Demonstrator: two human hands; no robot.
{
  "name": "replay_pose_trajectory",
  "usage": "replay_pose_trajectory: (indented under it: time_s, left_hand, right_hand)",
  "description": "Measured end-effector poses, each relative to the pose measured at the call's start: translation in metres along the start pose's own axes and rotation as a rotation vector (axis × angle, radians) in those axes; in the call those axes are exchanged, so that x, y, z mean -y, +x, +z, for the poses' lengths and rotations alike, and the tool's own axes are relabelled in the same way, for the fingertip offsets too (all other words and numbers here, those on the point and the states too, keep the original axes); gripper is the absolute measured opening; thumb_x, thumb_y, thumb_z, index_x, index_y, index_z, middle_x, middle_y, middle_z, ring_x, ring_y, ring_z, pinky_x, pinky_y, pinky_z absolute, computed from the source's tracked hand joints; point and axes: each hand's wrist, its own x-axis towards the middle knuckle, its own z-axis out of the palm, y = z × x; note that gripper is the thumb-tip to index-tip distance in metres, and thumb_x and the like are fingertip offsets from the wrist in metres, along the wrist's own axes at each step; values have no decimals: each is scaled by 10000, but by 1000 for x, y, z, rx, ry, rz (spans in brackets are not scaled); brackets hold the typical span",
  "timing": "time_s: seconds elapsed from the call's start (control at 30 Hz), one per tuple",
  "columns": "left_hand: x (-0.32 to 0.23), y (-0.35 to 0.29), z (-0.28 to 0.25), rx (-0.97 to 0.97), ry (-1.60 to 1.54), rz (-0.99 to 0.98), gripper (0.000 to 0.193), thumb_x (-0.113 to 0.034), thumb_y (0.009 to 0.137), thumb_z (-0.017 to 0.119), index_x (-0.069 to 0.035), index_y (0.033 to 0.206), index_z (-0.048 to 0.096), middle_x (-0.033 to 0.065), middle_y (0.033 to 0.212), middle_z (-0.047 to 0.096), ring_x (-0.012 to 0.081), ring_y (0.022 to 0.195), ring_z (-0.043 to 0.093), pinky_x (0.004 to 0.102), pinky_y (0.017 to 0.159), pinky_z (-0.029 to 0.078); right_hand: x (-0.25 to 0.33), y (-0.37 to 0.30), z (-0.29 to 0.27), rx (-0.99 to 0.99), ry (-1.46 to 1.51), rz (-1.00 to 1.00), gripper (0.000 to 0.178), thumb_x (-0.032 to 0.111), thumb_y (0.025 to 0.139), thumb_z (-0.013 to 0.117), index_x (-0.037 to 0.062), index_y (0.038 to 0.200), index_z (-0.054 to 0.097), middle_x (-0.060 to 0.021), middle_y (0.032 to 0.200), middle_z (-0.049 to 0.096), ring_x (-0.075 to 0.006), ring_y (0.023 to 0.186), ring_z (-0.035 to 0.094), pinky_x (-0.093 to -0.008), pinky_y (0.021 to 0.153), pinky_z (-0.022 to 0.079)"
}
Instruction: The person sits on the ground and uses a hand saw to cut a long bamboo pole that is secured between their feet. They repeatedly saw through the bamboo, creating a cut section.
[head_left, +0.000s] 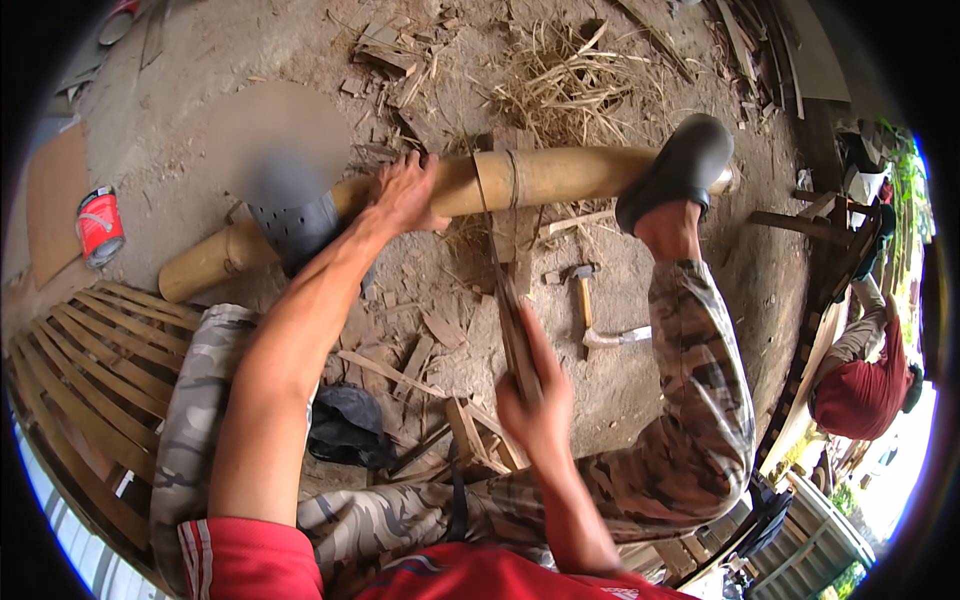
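A thick yellow bamboo pole [580, 177] lies across the ground in front of me. My left hand [405, 195] grips the pole from above, left of the cutting spot. In my right hand [535, 395], slightly blurred, is the handle of a handsaw [487, 230]. Its thin blade crosses the bamboo just left of a dark band around the pole, near a wooden block [516, 240] under it. My right foot, in a grey clog [682, 165], rests on the pole's right part. The other clog [295, 225] presses on its left part.
A hammer [583, 290] and a curved blade [620, 337] lie right of the saw. Shavings [580, 90] and wood scraps litter the ground. A red can [100, 225] and a slatted bamboo seat [95, 370] are at left. Another person [865, 395] in red sits far right.
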Motion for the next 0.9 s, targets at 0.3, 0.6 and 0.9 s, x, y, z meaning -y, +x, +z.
replay_pose_trajectory:
  time_s: [0.3,0.6,0.9]
  left_hand:
    - [4,-2,-14,98,17,8,1130,-507,570,873,59,1416,382,377,1348,482,493,1228,542,614,1027,425]
    - [-16,14,-12,53,-68,51,1101,-473,564,865,67,1395,384,300,1258,539,455,1158,573,600,968,449]
    - [-11,-1,-10,106,-16,-13,1143,-463,589,861,83,1443,333,405,1440,384,503,1325,450,618,1081,381]
  right_hand:
    - [2,-12,0,22,4,-4,751,-71,783,505,71,1513,403,-259,1398,555,-363,1299,552,-359,1054,458]
    - [-35,142,45,-123,204,127,647,-48,797,563,38,1437,512,-231,1349,602,-359,1214,617,-382,1015,503]
    - [-20,-49,-10,-5,39,78,756,-112,773,468,34,1512,397,-201,1454,530,-275,1364,500,-348,1096,425]
